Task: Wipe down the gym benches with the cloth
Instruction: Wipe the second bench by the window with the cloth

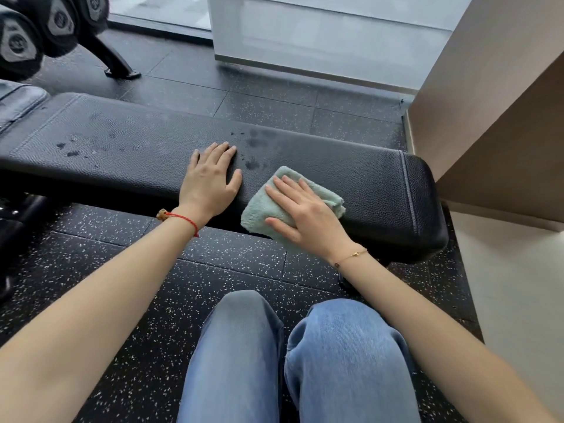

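A black padded gym bench [381, 178] runs across the view in front of my knees. My left hand [210, 175] lies flat on its pad, fingers straight, near the middle. Just to the right, my right hand [302, 215] presses a folded pale green cloth [259, 209] flat onto the bench's near edge, fingers spread over it. Wet spots and droplets [253, 141] mark the pad beyond my hands, and more droplets [73, 148] lie toward the bench's left end.
A dumbbell rack [45, 29] with black dumbbells stands at the back left, its foot [119, 68] on the speckled rubber floor. A beige wall [494, 117] closes the right side next to the bench end. Another bench pad [18, 102] shows at the left edge.
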`<state>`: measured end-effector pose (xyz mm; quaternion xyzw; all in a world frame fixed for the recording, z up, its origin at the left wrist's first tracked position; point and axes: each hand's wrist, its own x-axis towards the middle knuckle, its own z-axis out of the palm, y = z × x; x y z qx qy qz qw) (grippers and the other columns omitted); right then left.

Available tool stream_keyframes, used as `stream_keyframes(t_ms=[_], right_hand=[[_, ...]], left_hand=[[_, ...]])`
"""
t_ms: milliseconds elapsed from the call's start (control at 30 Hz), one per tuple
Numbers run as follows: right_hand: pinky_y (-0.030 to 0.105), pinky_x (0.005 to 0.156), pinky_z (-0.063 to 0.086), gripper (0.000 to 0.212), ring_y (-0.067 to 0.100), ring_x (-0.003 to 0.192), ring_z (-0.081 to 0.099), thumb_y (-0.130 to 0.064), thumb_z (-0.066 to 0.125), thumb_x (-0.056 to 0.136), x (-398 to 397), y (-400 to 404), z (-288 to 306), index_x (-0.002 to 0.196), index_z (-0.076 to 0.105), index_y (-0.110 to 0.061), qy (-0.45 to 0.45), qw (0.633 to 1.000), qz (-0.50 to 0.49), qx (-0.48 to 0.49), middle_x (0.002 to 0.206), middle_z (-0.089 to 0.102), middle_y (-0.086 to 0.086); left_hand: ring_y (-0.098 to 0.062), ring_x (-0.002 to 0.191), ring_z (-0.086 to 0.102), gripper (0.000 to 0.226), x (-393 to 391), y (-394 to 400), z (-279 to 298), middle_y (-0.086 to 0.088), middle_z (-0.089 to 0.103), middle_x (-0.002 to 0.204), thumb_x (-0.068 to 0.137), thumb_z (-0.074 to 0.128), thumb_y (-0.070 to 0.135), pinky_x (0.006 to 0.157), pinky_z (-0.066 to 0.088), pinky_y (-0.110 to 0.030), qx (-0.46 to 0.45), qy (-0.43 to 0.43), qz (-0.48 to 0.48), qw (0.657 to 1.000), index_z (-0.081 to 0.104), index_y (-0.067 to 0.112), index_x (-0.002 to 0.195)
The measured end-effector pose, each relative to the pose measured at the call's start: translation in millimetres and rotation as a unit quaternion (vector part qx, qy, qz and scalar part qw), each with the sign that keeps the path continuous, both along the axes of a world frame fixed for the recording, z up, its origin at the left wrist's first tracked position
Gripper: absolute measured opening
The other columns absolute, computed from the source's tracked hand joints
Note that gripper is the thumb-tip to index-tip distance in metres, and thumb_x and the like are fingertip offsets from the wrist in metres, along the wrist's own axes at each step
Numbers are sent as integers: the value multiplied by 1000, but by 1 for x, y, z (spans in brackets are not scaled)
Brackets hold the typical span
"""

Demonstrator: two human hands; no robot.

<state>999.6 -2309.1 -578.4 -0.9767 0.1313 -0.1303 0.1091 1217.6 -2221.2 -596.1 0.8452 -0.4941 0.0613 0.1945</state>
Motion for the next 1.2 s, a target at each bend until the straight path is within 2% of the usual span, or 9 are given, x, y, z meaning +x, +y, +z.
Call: stream_keyframes(t_ms=[200,333,467,600,667,933,1033,1133,1200], right_hand=[[39,123,17,65,16,147,27,-45,60,92,-76,-28,-7,148,40,-17,-38,998,-40,-22,155,36,2],[41,123,15,74,20,148,22,-51,57,91,-31,-20,-3,150,35,-10,10,999,-5,-42,157,31,6],[36,123,13,80,19,148,22,-54,56,91,10,-3,-3,150,31,-7,20,999,5,-48,158,29,7],[39,122,21,76,18,145,30,-51,62,88,-55,-23,-8,148,39,-10,-24,997,-23,-65,155,36,7],[38,122,20,77,18,145,30,-50,64,86,-80,-34,-9,148,39,-11,-34,996,-51,-65,155,36,6],[37,123,17,79,21,147,28,-53,62,88,16,-5,-7,148,37,-7,5,998,6,-62,156,33,10],[39,121,22,79,19,145,31,-53,64,87,-28,-17,-10,148,39,-9,-14,998,-1,-66,154,36,8],[36,123,19,81,17,145,32,-55,63,84,-84,-38,-11,147,40,-10,-33,996,-54,-62,154,38,6],[36,123,17,83,20,145,32,-54,64,82,-79,-38,-9,147,40,-8,-31,995,-66,-67,153,38,8]], left_hand=[[-21,147,24,55,2,0,-3,-3,34,156,98,42,39,122,10,-44,0,-2,0,1000,38,17,148],[-21,147,23,55,-1,-2,-2,-5,33,156,97,41,38,122,9,-45,6,-1,10,1000,37,16,148],[-19,147,22,55,0,0,-1,-3,32,157,98,41,40,122,9,-44,9,1,5,1000,36,18,149],[-18,147,22,56,3,1,-2,-1,32,157,98,41,42,122,9,-42,4,3,5,1000,36,20,149],[-18,147,23,56,2,0,-3,-1,33,157,98,41,42,122,9,-43,1,-2,8,1000,37,19,148],[-20,146,25,55,3,0,-2,-2,35,156,97,42,41,121,12,-43,2,-7,7,1000,39,19,147],[-18,146,26,55,4,2,-2,0,35,156,97,42,42,122,12,-41,-2,-4,6,1000,39,20,147],[-19,146,27,55,3,1,-2,-1,36,155,96,42,42,121,13,-42,-5,-5,9,1000,40,20,147],[-20,146,26,55,1,1,-2,-1,35,156,97,41,41,121,12,-43,0,-6,12,1000,39,19,147]])
